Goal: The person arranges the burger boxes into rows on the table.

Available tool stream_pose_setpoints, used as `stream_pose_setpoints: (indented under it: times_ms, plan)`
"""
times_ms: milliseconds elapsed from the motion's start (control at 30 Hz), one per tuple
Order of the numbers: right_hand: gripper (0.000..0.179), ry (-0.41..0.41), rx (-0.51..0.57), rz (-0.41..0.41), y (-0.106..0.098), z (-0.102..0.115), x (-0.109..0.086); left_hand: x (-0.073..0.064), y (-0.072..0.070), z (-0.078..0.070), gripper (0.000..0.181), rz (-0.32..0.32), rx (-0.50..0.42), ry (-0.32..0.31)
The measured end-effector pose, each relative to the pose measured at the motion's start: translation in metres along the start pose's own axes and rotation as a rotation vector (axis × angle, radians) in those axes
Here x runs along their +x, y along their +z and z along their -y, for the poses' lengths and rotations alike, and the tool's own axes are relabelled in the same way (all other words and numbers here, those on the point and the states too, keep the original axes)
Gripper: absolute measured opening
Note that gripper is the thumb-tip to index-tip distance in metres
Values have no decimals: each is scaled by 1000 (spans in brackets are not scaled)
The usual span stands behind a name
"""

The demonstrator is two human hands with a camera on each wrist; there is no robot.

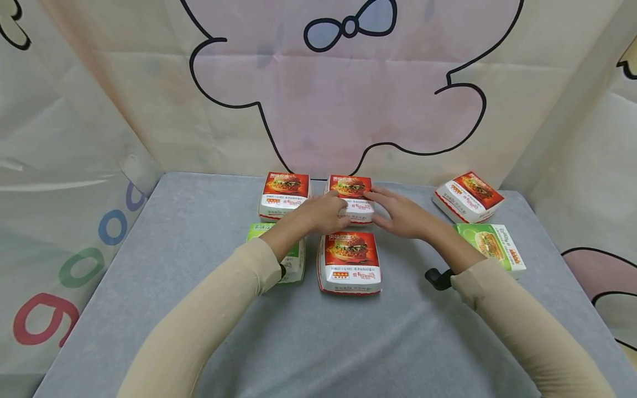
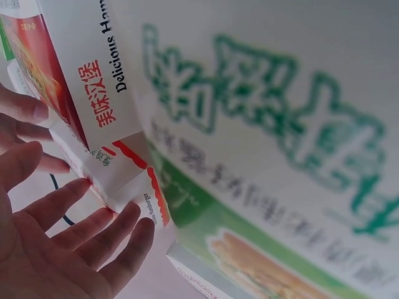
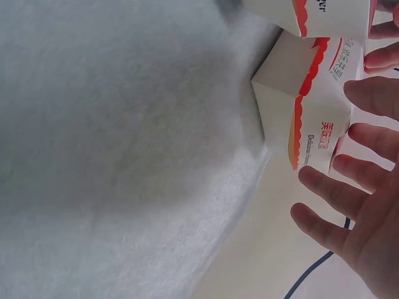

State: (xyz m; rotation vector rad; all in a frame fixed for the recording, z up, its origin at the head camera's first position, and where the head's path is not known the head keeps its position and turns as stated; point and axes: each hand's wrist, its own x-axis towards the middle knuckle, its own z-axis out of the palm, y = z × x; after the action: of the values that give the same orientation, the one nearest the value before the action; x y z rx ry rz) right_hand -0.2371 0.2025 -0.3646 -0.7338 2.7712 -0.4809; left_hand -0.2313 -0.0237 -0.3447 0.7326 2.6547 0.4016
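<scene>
A red-and-white burger box (image 1: 350, 186) stands at the back middle of the table, between both hands. My left hand (image 1: 325, 214) is at its left side and overlaps part of its front; in the left wrist view the fingers (image 2: 128, 249) are spread and gently bent, with fingertips right at a box. At the box's right side is my right hand (image 1: 404, 214), its fingertips touching the edge. The right wrist view shows those fingers (image 3: 340, 193) nearly straight along the white box (image 3: 318, 118). Just in front sits another red burger box (image 1: 349, 262).
A third red box (image 1: 285, 192) stands at back left, with a green burger box (image 1: 297, 262) in front, partly hidden by my left arm. Farther right, a tilted red box (image 1: 469, 197) sits behind a green one (image 1: 490, 243). A grey cloth covers the table (image 1: 209, 232); printed curtains enclose it.
</scene>
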Motion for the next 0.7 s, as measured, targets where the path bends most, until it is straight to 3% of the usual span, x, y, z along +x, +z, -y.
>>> stream_pose_setpoints:
  times_ms: [400,533,700]
  plan:
    - [62,35,-14,-26,-7,-15,-29,-3,1,1,44,-22,-9,-3]
    - [60,35,14,-41,-13,-23,-46,-2,0,1,36,-86,-12,-18]
    - [59,30,63,-75,-22,-36,-65,0,1,0,45,-185,-48,-7]
